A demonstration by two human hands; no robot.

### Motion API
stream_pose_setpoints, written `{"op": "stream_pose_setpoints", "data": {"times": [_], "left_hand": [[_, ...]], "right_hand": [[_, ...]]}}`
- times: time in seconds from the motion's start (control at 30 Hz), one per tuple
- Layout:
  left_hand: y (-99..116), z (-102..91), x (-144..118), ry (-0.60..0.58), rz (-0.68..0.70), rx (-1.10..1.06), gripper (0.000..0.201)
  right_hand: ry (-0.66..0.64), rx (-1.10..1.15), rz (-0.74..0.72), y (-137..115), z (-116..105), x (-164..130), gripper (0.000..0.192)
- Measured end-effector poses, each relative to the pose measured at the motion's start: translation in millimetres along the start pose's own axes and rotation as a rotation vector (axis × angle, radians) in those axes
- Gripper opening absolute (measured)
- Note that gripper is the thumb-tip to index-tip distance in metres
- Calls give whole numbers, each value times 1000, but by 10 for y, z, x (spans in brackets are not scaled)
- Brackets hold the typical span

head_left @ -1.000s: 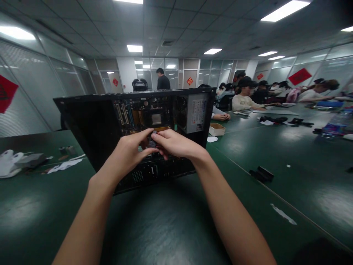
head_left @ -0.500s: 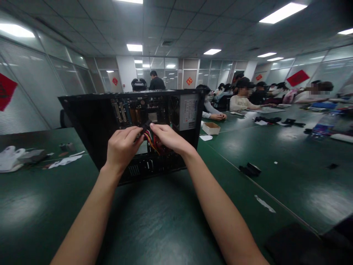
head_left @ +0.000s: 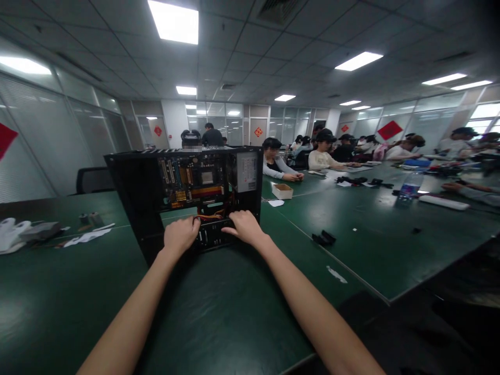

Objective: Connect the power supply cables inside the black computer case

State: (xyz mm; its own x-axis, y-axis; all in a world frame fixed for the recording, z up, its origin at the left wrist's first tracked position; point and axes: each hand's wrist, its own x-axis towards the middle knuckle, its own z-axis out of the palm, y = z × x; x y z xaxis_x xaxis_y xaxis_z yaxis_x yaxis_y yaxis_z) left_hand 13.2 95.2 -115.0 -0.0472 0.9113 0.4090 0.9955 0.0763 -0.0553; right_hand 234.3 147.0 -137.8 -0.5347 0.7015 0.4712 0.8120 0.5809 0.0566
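The open computer case (head_left: 183, 198) stands upright on the green table (head_left: 219, 312), its side panel off and its motherboard (head_left: 191, 179) facing you, as both your hands rest along its lower front edge. Your left hand (head_left: 180, 235) sits at about 7 o'clock from the board, fingers curled over the bottom rail of the chassis; whether they pinch anything under there cannot be told. Your right hand (head_left: 245, 229) lies at about 5 o'clock, fingers loosely spread and pressed down on the same rail, touching it. A bundle of red and yellow power cables (head_left: 209, 214) hangs just above and between the two hands, apart from both. The power supply (head_left: 247, 172) fills the upper right corner of the case, at roughly 1 o'clock from your right hand.

By the look of it, you are bracing or steadying the chassis rather than working a connector: neither hand holds a cable. A next move on the wiring would call for lifting one hand off the rail and up to 12 o'clock, into the bay, while the other keeps the case from tipping.

A small cardboard box (head_left: 282, 191) sits on the table at 2 o'clock from the case; seated people (head_left: 320, 156) work further down the right-hand side.
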Motion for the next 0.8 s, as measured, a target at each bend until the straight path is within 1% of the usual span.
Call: {"op": "stream_pose_setpoints", "data": {"times": [0.13,0.27,0.43,0.6,0.73,0.8], "left_hand": [[22,-54,-103,2,-12,13,61],[11,-112,-212,5,-15,18,61],[-42,-193,-424,15,9,6,63],[-63,-302,-676,9,40,1,62],[-53,-381,-874,24,42,11,62],[-39,-412,-968,34,39,10,62]], "right_hand": [[-2,-39,92,-98,-8,1,49],[28,-30,133,-221,-50,-52,50],[91,-31,144,-397,-128,-318,50],[83,-39,118,-548,-293,-586,48],[70,-30,110,-630,-405,-781,51],[91,-22,108,-667,-433,-882,53]]}}
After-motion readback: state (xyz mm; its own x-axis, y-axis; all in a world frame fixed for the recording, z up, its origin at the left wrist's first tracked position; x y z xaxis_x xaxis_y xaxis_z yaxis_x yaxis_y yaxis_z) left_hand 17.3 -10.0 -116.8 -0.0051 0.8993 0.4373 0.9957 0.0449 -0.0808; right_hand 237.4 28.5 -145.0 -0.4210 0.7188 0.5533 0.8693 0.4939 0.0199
